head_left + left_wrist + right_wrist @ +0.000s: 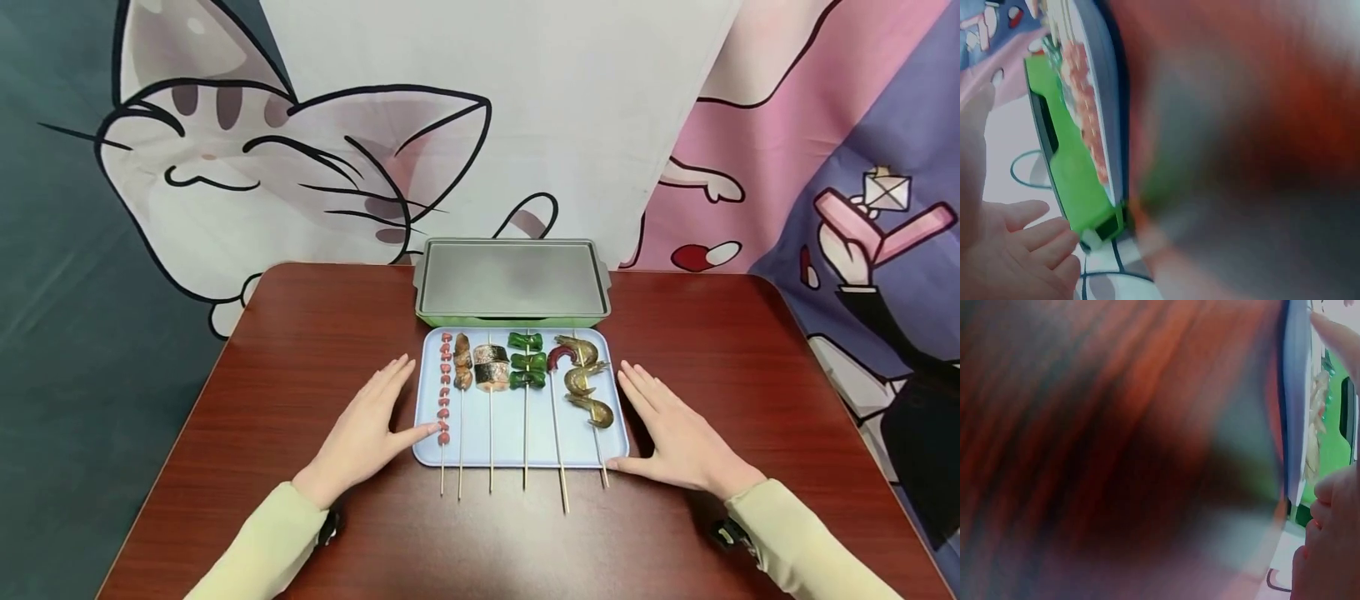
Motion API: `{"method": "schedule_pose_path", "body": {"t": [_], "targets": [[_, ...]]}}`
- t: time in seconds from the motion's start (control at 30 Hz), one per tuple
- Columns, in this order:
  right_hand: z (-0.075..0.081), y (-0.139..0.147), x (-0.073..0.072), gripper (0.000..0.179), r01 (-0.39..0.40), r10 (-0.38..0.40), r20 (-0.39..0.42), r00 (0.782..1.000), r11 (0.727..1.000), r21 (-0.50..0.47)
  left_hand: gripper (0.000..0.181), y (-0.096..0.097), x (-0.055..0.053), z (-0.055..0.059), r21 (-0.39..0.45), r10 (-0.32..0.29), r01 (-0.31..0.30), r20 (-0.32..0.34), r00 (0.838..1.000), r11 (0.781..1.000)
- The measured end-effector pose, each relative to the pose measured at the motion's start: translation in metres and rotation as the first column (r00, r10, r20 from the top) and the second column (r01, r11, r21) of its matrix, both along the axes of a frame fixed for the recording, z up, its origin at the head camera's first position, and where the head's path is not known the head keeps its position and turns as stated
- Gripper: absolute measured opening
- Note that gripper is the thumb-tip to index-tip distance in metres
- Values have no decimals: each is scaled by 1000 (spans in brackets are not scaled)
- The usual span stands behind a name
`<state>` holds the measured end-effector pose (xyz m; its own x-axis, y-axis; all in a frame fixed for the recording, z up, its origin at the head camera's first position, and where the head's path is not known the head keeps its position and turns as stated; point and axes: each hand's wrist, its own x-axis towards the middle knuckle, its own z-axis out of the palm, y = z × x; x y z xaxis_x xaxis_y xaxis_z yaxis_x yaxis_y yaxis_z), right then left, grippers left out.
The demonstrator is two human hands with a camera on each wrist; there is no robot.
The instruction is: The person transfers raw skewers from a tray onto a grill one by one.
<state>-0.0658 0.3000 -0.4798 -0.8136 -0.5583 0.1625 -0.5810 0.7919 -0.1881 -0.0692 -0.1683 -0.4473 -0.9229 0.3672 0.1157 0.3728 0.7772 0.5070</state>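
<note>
"Well, how are the fingers of the left hand (360, 433) lying?"

"They are lying straight at the left of the blue tray (474, 442), with the thumb standing wide and its tip resting over the tray's left rim, beside the red-bead skewer (445, 379). If it is touching this skewer, I cannot tell."

"And the right hand (682, 437)?"

"Also straight its fingers are lying, at the tray's right, the thumb standing wide by the near right corner, close to the shrimp skewer (581, 382)."

"What is the tray carrying?"

"Six skewers. Between those two, a brown skewer (462, 362), a banded skewer (492, 375), a green skewer (527, 362) and a dark red skewer (553, 358) are lying."

"Beyond the tray?"

"A grey pan (513, 279) is standing just behind it."
</note>
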Motion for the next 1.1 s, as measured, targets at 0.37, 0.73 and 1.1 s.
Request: {"method": "schedule_pose_path", "body": {"t": [0.37,0.73,1.1], "targets": [[-5,-9,3,125,-6,4,56,998,1000,24,81,19,40,3,180,55,-81,147,988,980],[-10,-14,3,124,-12,11,73,997,1000,21,41,23,58,11,269,111,-281,510,853,921],[-9,-16,5,123,-10,7,63,998,999,51,37,24,63,-1,506,-177,-360,738,652,784]]}}
